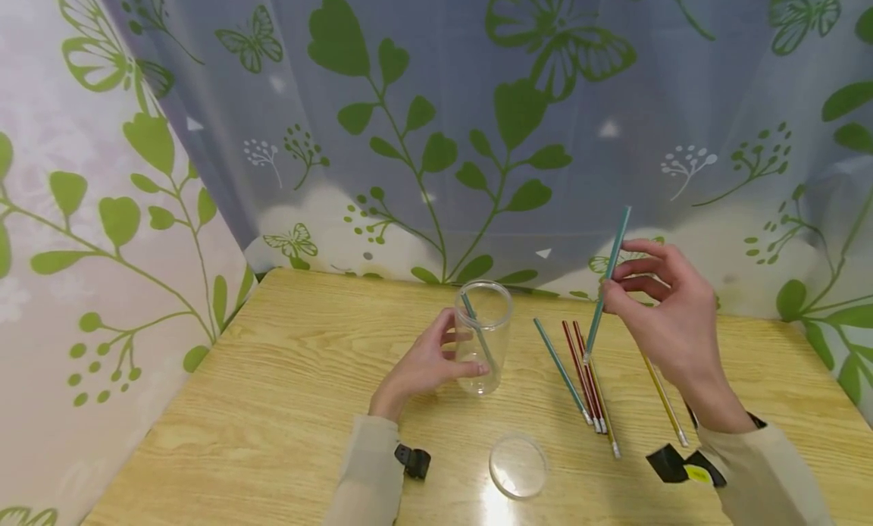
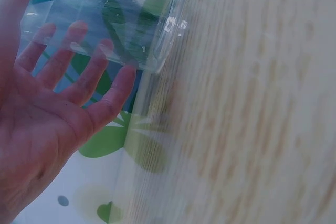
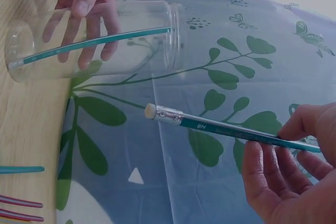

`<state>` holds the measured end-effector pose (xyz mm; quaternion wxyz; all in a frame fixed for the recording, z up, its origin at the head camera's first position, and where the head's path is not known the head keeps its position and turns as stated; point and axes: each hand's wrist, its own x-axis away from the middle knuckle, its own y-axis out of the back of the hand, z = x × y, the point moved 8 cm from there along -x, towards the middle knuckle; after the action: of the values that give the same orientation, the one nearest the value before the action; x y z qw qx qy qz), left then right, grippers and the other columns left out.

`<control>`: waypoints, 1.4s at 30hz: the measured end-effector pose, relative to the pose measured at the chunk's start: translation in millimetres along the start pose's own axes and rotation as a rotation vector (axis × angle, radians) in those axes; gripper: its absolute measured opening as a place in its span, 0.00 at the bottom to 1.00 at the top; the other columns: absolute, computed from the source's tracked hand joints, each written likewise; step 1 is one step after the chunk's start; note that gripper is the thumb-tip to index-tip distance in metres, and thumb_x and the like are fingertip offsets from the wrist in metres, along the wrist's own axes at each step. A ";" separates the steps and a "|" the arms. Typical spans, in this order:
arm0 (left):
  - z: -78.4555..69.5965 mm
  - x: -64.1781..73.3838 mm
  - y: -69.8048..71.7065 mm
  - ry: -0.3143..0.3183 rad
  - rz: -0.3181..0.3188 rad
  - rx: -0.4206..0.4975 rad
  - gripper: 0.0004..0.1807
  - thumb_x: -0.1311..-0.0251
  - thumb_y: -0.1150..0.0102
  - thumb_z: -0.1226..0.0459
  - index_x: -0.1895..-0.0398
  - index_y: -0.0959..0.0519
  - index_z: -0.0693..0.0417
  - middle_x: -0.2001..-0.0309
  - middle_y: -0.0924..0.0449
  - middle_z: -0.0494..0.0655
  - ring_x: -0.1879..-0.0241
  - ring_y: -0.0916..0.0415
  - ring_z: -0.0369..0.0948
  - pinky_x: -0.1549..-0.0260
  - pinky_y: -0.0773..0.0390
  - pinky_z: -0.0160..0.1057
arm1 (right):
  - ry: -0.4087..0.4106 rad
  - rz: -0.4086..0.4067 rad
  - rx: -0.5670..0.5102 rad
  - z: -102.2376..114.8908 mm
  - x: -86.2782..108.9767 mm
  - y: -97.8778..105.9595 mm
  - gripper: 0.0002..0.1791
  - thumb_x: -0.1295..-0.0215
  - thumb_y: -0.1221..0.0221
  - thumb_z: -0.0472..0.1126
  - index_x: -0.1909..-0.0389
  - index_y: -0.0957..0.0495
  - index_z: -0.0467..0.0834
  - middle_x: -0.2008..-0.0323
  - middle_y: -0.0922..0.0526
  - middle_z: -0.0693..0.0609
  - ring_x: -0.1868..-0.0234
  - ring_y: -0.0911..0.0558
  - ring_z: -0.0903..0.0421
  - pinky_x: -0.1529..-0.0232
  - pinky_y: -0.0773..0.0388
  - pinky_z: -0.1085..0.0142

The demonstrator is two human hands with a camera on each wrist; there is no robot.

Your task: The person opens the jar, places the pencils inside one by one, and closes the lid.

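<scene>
A clear, round plastic jar (image 1: 503, 348) stands without a lid on the table, one teal pencil (image 3: 94, 42) leaning inside it, eraser end down. My left hand (image 1: 424, 365) holds the jar from the left, thumb in front and fingers behind. To the right and higher up, my right hand (image 1: 671, 314) pinches another teal pencil (image 3: 226, 131) between thumb and fingers. That pencil is tilted, its eraser end lower, above the loose pencils. In the left wrist view the left fingers (image 2: 100, 85) show against the jar wall.
On the table (image 1: 273, 405) right of the jar lie a teal pencil (image 1: 561, 367), two red pencils (image 1: 580, 367) and a yellow pencil (image 1: 605, 411) close together. Another yellow pencil (image 1: 664, 401) lies farther right. A clear round lid (image 1: 518, 466) is near the front. A patterned curtain (image 1: 423, 208) hangs behind.
</scene>
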<state>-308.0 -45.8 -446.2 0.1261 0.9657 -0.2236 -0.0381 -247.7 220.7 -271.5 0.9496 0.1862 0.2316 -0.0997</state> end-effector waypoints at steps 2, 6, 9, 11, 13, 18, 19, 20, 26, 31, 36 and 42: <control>-0.2 -0.4 -0.4 -0.004 0.002 -0.001 0.43 0.47 0.21 0.58 0.29 0.35 0.43 0.30 0.33 0.39 0.29 0.31 0.48 0.31 0.27 0.54 | 0.009 -0.006 -0.018 4.7 -2.1 -1.4 0.26 0.37 0.38 0.25 0.38 0.25 0.44 0.63 0.19 0.59 0.67 0.13 0.66 0.65 0.13 0.71; -0.5 -1.1 -1.5 -0.005 0.006 0.003 0.43 0.47 0.21 0.58 0.29 0.35 0.43 0.30 0.33 0.39 0.29 0.31 0.48 0.31 0.27 0.54 | 0.031 -0.013 -0.061 15.0 -6.8 -4.1 0.27 0.38 0.37 0.26 0.38 0.25 0.45 0.63 0.18 0.57 0.67 0.13 0.65 0.66 0.13 0.72; -0.5 -1.1 -1.9 0.002 0.006 0.006 0.42 0.47 0.21 0.58 0.31 0.34 0.39 0.30 0.33 0.38 0.28 0.32 0.48 0.31 0.27 0.54 | 0.049 -0.018 -0.094 23.0 -10.1 -6.5 0.27 0.39 0.37 0.25 0.40 0.25 0.45 0.64 0.19 0.56 0.68 0.13 0.64 0.66 0.14 0.72; -0.2 -1.3 -1.9 0.005 0.006 0.008 0.41 0.47 0.21 0.58 0.31 0.34 0.38 0.30 0.33 0.38 0.28 0.32 0.48 0.31 0.27 0.54 | 0.062 -0.022 -0.121 28.0 -12.4 -9.2 0.26 0.39 0.37 0.24 0.41 0.25 0.44 0.65 0.19 0.55 0.69 0.14 0.64 0.67 0.14 0.72; 0.2 -1.3 -1.5 0.008 0.003 0.006 0.41 0.47 0.21 0.58 0.32 0.33 0.36 0.29 0.33 0.38 0.28 0.31 0.48 0.31 0.26 0.53 | 0.069 -0.025 -0.168 32.5 -15.0 -12.6 0.26 0.40 0.38 0.23 0.41 0.24 0.44 0.65 0.19 0.53 0.70 0.14 0.63 0.67 0.14 0.71; 0.7 -0.9 0.0 0.009 -0.002 -0.002 0.42 0.48 0.21 0.57 0.31 0.34 0.37 0.28 0.34 0.39 0.28 0.31 0.48 0.32 0.26 0.52 | 0.084 -0.038 -0.268 43.5 -22.0 -22.8 0.27 0.41 0.38 0.21 0.42 0.24 0.43 0.66 0.19 0.50 0.70 0.14 0.60 0.67 0.12 0.68; 0.9 -1.0 0.3 0.009 -0.001 -0.002 0.43 0.49 0.21 0.57 0.31 0.34 0.37 0.28 0.34 0.39 0.29 0.31 0.47 0.32 0.26 0.52 | 0.086 -0.038 -0.282 45.5 -23.1 -25.2 0.27 0.41 0.38 0.21 0.42 0.24 0.43 0.66 0.19 0.50 0.70 0.14 0.60 0.67 0.12 0.67; 1.0 -1.0 0.4 0.006 -0.001 -0.005 0.43 0.48 0.21 0.57 0.30 0.35 0.38 0.28 0.34 0.39 0.28 0.31 0.48 0.32 0.26 0.52 | 0.089 -0.040 -0.291 47.1 -23.9 -27.3 0.26 0.41 0.38 0.21 0.43 0.24 0.43 0.66 0.19 0.50 0.70 0.14 0.59 0.67 0.12 0.67; 1.4 -1.1 1.4 -0.001 0.001 -0.014 0.44 0.48 0.21 0.56 0.29 0.35 0.40 0.28 0.34 0.40 0.29 0.31 0.48 0.31 0.27 0.53 | 0.128 -0.069 -0.347 54.7 -26.8 -39.2 0.27 0.42 0.39 0.19 0.44 0.24 0.42 0.67 0.19 0.49 0.71 0.14 0.58 0.68 0.12 0.66; 0.9 -1.3 2.2 0.000 -0.001 -0.020 0.44 0.49 0.21 0.56 0.30 0.35 0.39 0.28 0.33 0.40 0.29 0.31 0.48 0.31 0.27 0.52 | 0.158 -0.081 -0.349 59.2 -27.5 -50.4 0.27 0.42 0.39 0.19 0.42 0.25 0.41 0.65 0.19 0.49 0.69 0.14 0.58 0.67 0.12 0.65; 0.5 -1.7 0.8 0.001 0.007 -0.019 0.44 0.48 0.21 0.56 0.29 0.35 0.37 0.28 0.34 0.39 0.29 0.31 0.47 0.31 0.27 0.52 | 0.170 -0.059 -0.277 56.0 -29.5 -62.1 0.26 0.40 0.39 0.23 0.41 0.27 0.40 0.64 0.20 0.51 0.66 0.15 0.60 0.64 0.14 0.71; 3.8 -1.6 0.2 0.012 0.003 -0.012 0.43 0.49 0.20 0.56 0.32 0.34 0.30 0.28 0.33 0.37 0.29 0.31 0.46 0.31 0.27 0.52 | 0.158 -0.041 -0.241 46.5 -31.1 -70.2 0.26 0.41 0.39 0.26 0.40 0.28 0.38 0.64 0.20 0.54 0.64 0.15 0.57 0.65 0.15 0.72</control>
<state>-310.0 -46.2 -449.7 0.1332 0.9649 -0.2240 -0.0336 -275.5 141.3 -239.9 0.9416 0.0734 0.3197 -0.0757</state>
